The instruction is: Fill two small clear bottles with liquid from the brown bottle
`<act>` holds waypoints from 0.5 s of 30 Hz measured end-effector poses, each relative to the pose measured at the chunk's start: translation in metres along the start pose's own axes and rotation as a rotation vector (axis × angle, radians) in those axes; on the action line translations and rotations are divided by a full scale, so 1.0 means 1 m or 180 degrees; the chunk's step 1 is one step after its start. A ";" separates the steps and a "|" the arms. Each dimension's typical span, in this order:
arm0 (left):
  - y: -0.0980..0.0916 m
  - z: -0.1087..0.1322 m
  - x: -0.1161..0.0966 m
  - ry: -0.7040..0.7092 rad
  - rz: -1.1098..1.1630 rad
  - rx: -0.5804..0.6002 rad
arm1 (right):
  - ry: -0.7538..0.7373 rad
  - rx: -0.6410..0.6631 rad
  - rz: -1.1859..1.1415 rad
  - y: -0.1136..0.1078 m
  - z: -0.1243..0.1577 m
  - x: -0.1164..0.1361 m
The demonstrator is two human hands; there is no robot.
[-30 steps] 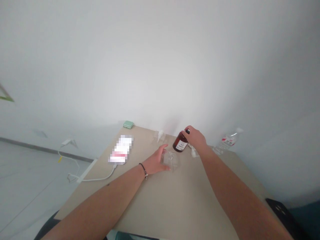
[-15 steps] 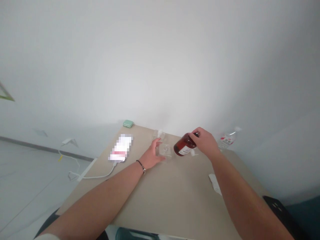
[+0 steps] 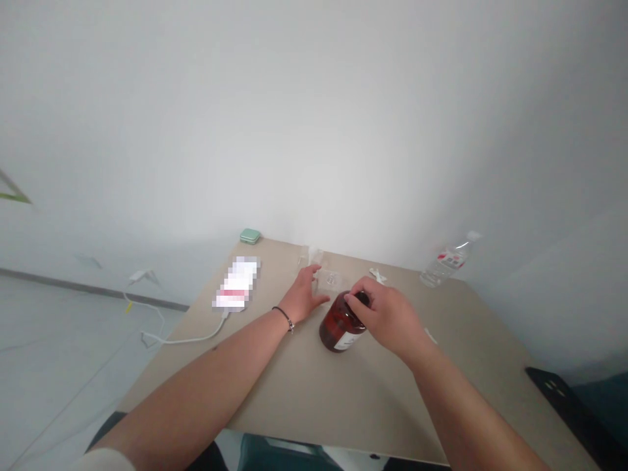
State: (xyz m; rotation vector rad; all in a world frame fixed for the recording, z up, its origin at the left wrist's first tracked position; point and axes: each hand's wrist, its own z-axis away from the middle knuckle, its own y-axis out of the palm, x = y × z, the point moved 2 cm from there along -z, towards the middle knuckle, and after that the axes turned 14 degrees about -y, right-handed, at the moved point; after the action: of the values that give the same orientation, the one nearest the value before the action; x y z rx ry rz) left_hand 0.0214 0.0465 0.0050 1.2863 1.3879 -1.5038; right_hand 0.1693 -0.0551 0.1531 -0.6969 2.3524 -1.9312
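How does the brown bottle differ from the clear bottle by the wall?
The brown bottle is dark amber and squat; the clear bottle is see-through and slim. The right hand grips the brown bottle's top; nothing touches the clear bottle. Both are on the table and carry labels.

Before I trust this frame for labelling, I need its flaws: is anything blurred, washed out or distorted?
Head view: the white wall glares above the table, fading the clear water bottle; the phone is pixelated; wide-angle lens bends the floor line; the right hand on the brown bottle is soft, and so is the left hand.
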 end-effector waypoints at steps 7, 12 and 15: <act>-0.014 0.018 -0.014 0.0347 0.0042 -0.0338 | -0.0071 -0.0007 0.0215 0.014 -0.013 0.007; -0.019 0.045 -0.031 0.0883 0.0067 0.0232 | 0.0050 -0.0008 0.0223 0.021 -0.013 0.008; -0.011 0.052 -0.040 0.0959 -0.0078 0.0772 | 0.0075 -0.0070 0.0290 0.025 -0.012 0.009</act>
State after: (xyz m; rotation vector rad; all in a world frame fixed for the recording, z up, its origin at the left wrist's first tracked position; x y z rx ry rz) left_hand 0.0105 -0.0076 0.0427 1.7095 1.4418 -1.5802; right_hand 0.1501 -0.0441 0.1349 -0.5606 2.3779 -1.8896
